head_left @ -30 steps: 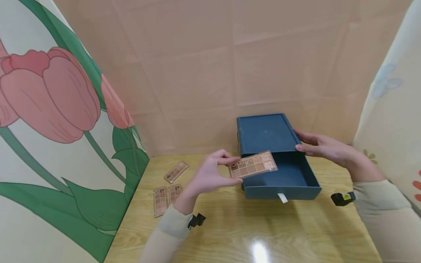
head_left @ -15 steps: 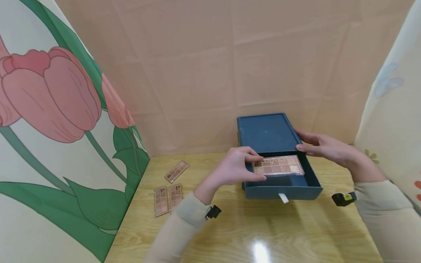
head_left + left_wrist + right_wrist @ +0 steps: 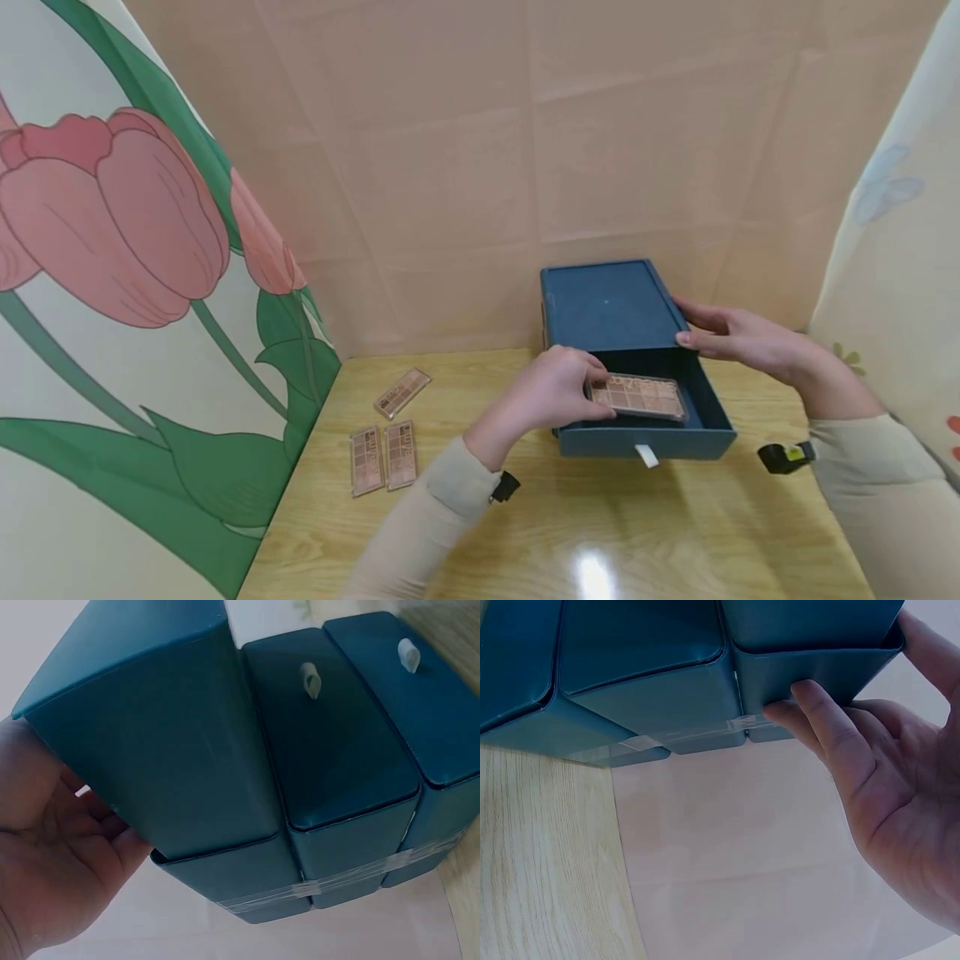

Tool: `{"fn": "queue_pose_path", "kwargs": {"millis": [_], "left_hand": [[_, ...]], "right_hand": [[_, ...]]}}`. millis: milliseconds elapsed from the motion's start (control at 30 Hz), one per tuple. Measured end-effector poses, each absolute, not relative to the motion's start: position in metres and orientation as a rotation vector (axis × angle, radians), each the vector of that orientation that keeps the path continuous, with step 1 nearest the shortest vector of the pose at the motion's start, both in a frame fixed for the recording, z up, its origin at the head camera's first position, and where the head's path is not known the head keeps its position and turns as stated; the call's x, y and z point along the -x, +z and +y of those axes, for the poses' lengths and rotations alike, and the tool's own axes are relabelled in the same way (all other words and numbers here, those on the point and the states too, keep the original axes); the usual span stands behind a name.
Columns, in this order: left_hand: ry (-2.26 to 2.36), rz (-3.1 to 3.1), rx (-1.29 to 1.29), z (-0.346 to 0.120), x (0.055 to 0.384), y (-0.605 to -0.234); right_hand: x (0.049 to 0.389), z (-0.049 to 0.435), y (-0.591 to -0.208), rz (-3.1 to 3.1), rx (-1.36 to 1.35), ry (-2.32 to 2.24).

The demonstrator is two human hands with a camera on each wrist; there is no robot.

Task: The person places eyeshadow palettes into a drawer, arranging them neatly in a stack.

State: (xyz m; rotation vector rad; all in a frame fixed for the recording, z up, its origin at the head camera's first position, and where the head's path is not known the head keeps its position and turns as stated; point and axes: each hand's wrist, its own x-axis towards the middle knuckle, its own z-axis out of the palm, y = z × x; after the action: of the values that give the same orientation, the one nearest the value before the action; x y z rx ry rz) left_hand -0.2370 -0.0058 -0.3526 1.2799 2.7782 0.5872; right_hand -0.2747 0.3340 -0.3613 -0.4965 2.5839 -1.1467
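One makeup palette [image 3: 641, 396] is inside the pulled-out top drawer [image 3: 678, 444], its end pinched by the left hand [image 3: 553, 387]. Its writing is too blurry to read. The right hand [image 3: 738, 337], fingers nearly straight, touches the blue three-drawer box [image 3: 609, 304]. Three more palettes [image 3: 367, 461] lie on the table [image 3: 540, 533].

I see a pale wood-grain desk [image 3: 555, 533] before me, its far edge meeting a creased, peach-beige cloth backdrop [image 3: 435, 167]. Along the desk's left edge stands a white panel [image 3: 150, 358] printed with large pink tulips [image 3: 112, 217]; at the right rises a cream panel [image 3: 900, 283] with faint blue shapes [image 3: 888, 187]. A bright glare [image 3: 595, 577] shines on the wood nearest me.
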Motion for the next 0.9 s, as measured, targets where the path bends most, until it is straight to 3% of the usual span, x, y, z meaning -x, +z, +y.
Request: {"fn": "queue_pose_path", "kwargs": {"millis": [900], "left_hand": [[0.357, 2.901, -1.312, 0.0016, 0.2338, -0.3578]], "right_hand": [[0.2749, 0.3347, -0.3632, 2.568, 0.509, -1.184]]}}
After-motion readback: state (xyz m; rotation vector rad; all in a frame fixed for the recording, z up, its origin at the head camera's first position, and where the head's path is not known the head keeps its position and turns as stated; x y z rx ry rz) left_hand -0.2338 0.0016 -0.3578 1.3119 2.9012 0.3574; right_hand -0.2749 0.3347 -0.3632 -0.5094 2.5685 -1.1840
